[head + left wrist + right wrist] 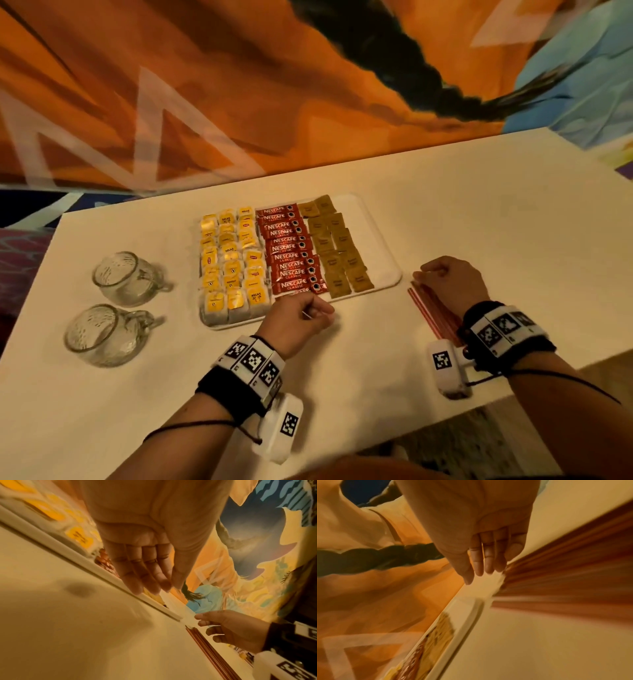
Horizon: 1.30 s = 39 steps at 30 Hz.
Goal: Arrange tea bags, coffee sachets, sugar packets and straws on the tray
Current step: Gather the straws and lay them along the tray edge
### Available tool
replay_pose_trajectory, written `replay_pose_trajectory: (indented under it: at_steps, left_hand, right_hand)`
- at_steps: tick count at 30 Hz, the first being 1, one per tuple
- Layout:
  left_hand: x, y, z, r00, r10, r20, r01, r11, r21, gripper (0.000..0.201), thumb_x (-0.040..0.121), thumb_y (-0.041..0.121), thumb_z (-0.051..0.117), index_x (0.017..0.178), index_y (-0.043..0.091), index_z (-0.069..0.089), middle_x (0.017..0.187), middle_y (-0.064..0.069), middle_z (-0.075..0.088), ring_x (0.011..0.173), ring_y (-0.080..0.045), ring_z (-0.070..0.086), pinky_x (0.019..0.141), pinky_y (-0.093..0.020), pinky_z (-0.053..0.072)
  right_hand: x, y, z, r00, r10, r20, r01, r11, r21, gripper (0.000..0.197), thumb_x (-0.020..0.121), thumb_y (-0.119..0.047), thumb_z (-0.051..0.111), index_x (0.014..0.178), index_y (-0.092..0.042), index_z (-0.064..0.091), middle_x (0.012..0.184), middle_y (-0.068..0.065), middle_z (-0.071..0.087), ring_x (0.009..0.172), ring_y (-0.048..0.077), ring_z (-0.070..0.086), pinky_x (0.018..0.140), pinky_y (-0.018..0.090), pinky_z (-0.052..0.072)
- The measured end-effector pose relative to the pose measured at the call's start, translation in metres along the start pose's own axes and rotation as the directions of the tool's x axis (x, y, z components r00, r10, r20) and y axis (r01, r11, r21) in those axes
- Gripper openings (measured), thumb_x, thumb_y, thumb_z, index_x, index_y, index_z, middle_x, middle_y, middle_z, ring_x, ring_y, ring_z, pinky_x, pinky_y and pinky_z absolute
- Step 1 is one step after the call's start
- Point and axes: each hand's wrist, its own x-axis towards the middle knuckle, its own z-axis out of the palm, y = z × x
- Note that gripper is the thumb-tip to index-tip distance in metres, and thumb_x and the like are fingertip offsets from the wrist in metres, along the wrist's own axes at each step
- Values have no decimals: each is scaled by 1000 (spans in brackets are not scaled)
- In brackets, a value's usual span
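Observation:
A white tray (387,240) holds yellow tea bags (231,260) on its left, red coffee sachets (291,253) in the middle and brown sugar packets (337,246) on the right. Red straws (433,311) lie in a bundle on the table, right of the tray. My left hand (318,313) hovers at the tray's front rim (102,572), fingers relaxed and empty (154,586). My right hand (428,272) is over the far end of the straws (211,650), fingers loosely bent (209,626) and gripping nothing. The right wrist view shows these fingers (481,572) beside the straw tips (565,574).
Two glass mugs (123,277) (102,334) lie on their sides at the table's left. The white table's front edge (513,394) runs close behind my right wrist. An orange patterned cloth (205,85) hangs beyond the far edge.

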Motion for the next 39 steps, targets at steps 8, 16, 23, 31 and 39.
replay_pose_trajectory:
  at_steps: [8,16,23,31,39]
  left_hand:
    - [12,42,80,998,-48,42,44,995,86,13,78,27,75,89,27,67,82,12,64,75,-3,58,71,-19,44]
    - [10,62,118,992,-60,-107,86,961,263,35,75,26,76,107,24,61,112,3,58,94,-16,59,87,-33,51]
    - [7,57,128,981,-61,-182,141,872,468,58,72,28,77,124,27,51,128,2,48,116,-20,48,101,-38,42]
    - [26,71,143,998,-46,-45,64,675,735,51,74,50,68,122,43,54,120,10,53,116,-17,43,96,-37,34]
    - [29,70,137,994,-98,-52,100,589,802,44,84,52,58,124,33,56,119,2,55,115,-20,51,93,-36,36]
  right_hand:
    - [10,42,-40,967,74,243,30,916,-399,96,53,-78,72,123,-15,51,118,6,56,100,22,59,82,35,49]
    - [-2,37,-25,807,-237,541,478,800,-362,62,60,-43,85,114,-31,57,107,-6,54,97,14,56,80,29,46]
    - [3,28,-22,665,-387,639,623,759,-189,60,60,-42,87,113,-26,64,104,-7,60,94,9,59,83,25,48]
    - [16,46,-37,653,-396,645,632,755,-177,43,62,-42,86,100,-25,73,94,-10,61,86,6,56,76,22,44]
    - [14,36,-28,600,-445,665,702,691,-171,26,79,-38,74,100,-23,75,98,-1,69,89,16,62,79,32,49]
